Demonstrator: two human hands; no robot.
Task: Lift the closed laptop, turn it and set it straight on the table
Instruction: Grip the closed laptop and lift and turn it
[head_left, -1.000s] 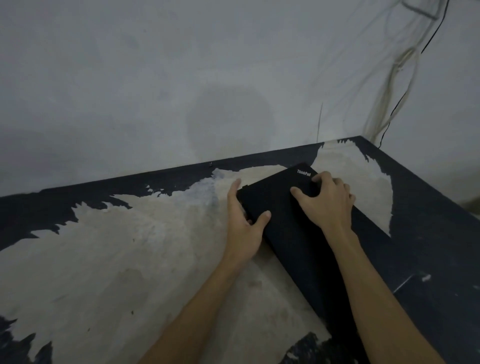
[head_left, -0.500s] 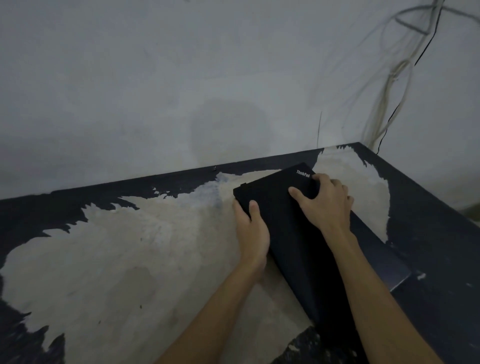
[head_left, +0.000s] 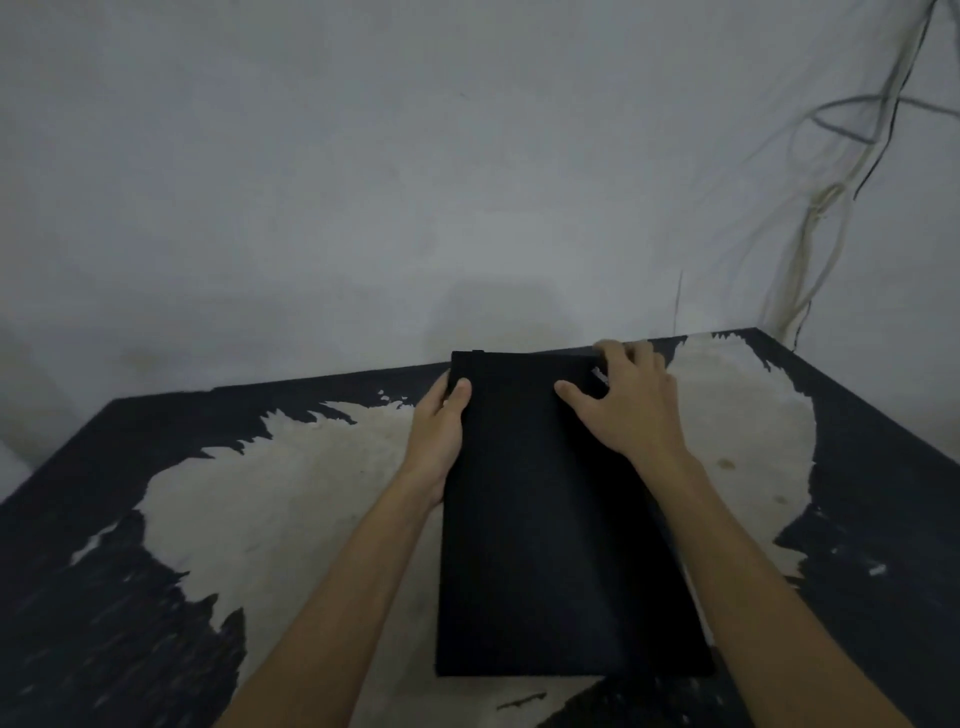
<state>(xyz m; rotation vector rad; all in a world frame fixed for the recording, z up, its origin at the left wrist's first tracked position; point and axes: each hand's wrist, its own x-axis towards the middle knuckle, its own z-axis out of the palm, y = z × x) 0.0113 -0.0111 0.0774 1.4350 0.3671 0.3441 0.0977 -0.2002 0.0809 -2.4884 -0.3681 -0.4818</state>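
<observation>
the closed laptop lay on the worn table, long axis pointing away toward the wall. the left hand clamped its far left edge; the right hand gripped its far right corner.

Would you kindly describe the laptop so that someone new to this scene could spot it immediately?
Start at the dark table with its large pale worn patch, set against the grey wall. In the middle, between the left hand and the right hand, is the closed laptop. It is the only flat, plain black rectangle there, long side pointing away from the person.
</observation>
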